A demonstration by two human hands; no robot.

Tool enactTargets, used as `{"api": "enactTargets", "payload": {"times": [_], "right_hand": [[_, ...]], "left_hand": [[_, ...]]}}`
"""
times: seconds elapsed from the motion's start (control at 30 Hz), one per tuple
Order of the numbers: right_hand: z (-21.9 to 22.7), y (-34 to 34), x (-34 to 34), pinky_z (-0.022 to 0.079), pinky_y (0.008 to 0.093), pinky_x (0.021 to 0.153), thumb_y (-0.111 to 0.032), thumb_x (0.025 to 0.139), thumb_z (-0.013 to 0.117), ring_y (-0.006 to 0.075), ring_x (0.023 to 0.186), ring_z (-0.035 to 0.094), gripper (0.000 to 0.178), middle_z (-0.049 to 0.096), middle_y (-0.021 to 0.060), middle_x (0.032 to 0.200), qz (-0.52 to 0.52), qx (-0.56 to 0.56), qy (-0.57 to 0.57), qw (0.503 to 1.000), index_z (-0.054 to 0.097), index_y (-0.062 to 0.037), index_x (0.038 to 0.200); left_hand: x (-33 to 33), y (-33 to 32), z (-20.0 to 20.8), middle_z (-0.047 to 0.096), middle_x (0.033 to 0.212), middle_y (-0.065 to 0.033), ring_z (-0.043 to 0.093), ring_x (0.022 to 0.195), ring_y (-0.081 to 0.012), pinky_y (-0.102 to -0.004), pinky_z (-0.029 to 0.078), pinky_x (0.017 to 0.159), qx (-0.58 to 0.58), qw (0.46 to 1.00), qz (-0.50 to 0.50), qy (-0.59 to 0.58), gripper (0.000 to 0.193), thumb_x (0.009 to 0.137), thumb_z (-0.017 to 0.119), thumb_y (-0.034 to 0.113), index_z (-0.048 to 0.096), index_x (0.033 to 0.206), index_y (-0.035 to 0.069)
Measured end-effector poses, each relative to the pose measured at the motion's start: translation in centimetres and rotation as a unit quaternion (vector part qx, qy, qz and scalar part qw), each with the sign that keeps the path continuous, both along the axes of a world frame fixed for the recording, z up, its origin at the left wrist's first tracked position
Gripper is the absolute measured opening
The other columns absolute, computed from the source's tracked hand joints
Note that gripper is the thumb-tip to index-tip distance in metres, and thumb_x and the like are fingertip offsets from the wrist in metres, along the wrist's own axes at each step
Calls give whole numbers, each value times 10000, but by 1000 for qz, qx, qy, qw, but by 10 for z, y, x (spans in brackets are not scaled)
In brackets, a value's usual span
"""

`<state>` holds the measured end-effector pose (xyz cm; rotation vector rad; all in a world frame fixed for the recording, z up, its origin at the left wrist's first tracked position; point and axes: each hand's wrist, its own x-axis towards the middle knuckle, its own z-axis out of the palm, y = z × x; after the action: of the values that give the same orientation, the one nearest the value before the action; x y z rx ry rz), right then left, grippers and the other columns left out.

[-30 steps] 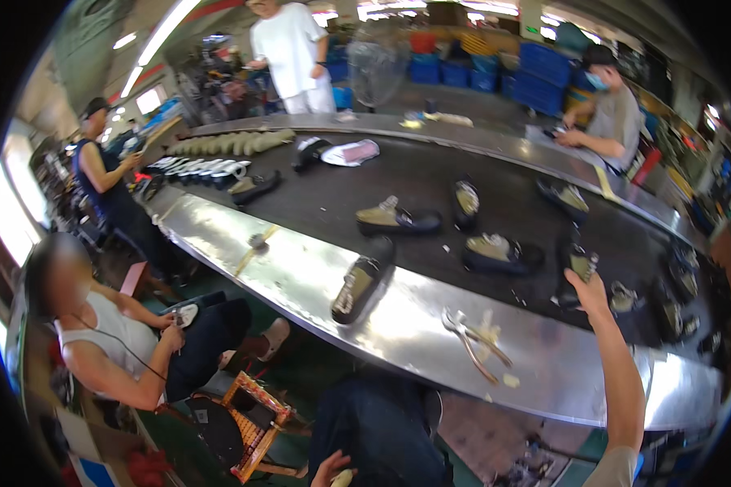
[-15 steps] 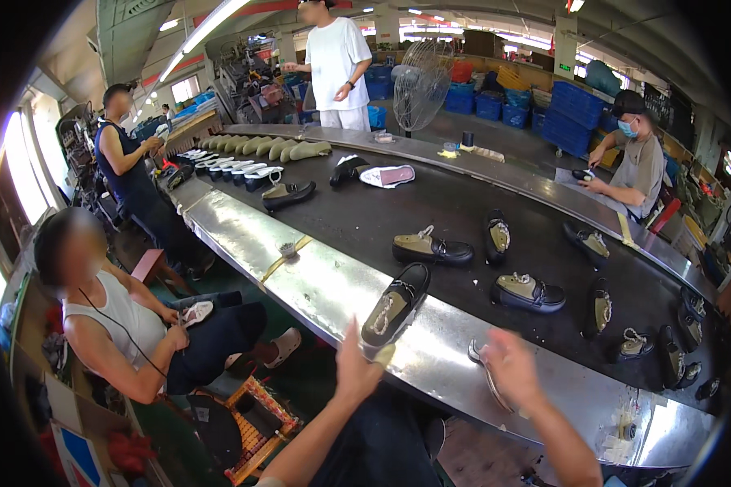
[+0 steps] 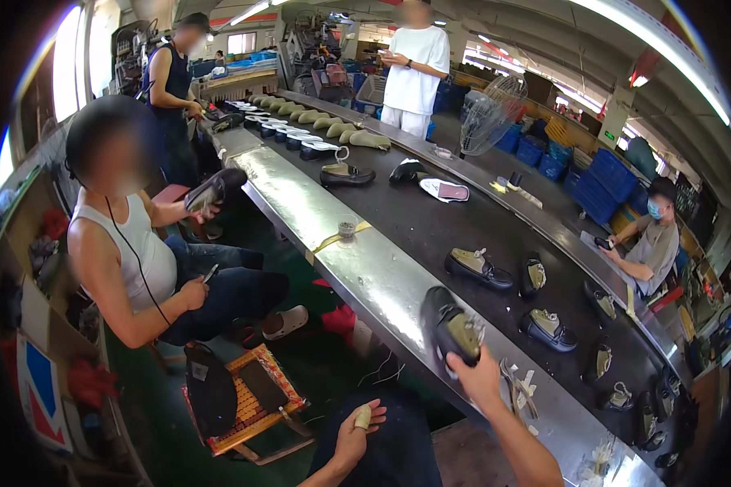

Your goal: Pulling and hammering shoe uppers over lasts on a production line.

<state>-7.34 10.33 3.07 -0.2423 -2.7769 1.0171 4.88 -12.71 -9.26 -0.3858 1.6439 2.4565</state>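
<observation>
My right hand (image 3: 477, 380) grips a black loafer (image 3: 443, 321) by its near end, raised over the metal edge of the workbench; the loafer is slightly blurred. An olive-coloured form fills the loafer's opening. Lower down, over my lap, my left hand (image 3: 356, 432) is palm up and holds nothing, its fingers apart. A pale yellowish wrap (image 3: 363, 416) covers its thumb. Beside my right forearm, a curved metal hand tool (image 3: 512, 388) lies on the bench edge among white scraps; my arm partly hides it.
Black loafers (image 3: 548, 329) stand scattered on the dark belt (image 3: 414, 235). Farther back are rows of olive forms (image 3: 369, 140) and white-soled shoes. A small cup (image 3: 346, 230) sits on the metal edge (image 3: 300, 207). At left, a seated co-worker (image 3: 126, 243) holds a shoe beside a woven stool (image 3: 252, 398).
The loafer was at my left hand; now my right hand holds it. My left hand has dropped to my lap. My right hand has left the metal tool's side. The view has swung left.
</observation>
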Motion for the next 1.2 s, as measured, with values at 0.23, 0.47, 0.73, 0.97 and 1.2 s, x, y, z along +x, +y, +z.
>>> {"api": "enactTargets", "payload": {"times": [0.23,0.47,0.73,0.97,1.2], "right_hand": [[-10,-13,136,559,428,893,-388,817,858,361,1044,698,592,707,167,1219,426,14,96,900,661,-46,1258],[-28,119,134,427,497,1087,-257,880,778,422,1298,530,560,500,218,1498,22,260,108,959,606,-72,1380],[-44,159,167,387,523,1083,-325,921,725,427,1296,487,619,486,201,1477,-46,242,61,967,540,-83,1460],[-33,155,107,461,474,973,-314,936,700,388,1154,549,574,576,157,1294,54,279,143,948,554,-65,1432],[-38,123,89,520,461,834,-274,1033,581,368,931,660,274,673,202,1044,-9,-15,17,1000,665,-45,1158]], "left_hand": [[5,15,5,668,1298,-186,645,1200,-343,-504,498,1072,282,944,59,-160,846,1002,354,751,552,1438,54],[42,9,-32,708,1201,-184,706,1066,-353,-505,575,980,294,920,36,-257,775,1004,395,726,641,1305,56],[-3,29,45,538,1477,-116,449,1420,-241,-380,328,1198,107,991,37,-65,519,1081,500,420,541,1439,47],[25,31,3,626,1342,-271,628,1225,-411,-420,484,1063,-340,923,-112,140,583,952,597,151,464,1516,83],[25,20,25,693,1112,-272,666,989,-466,-500,546,827,-490,843,-139,174,488,997,546,223,549,1483,173]]}}
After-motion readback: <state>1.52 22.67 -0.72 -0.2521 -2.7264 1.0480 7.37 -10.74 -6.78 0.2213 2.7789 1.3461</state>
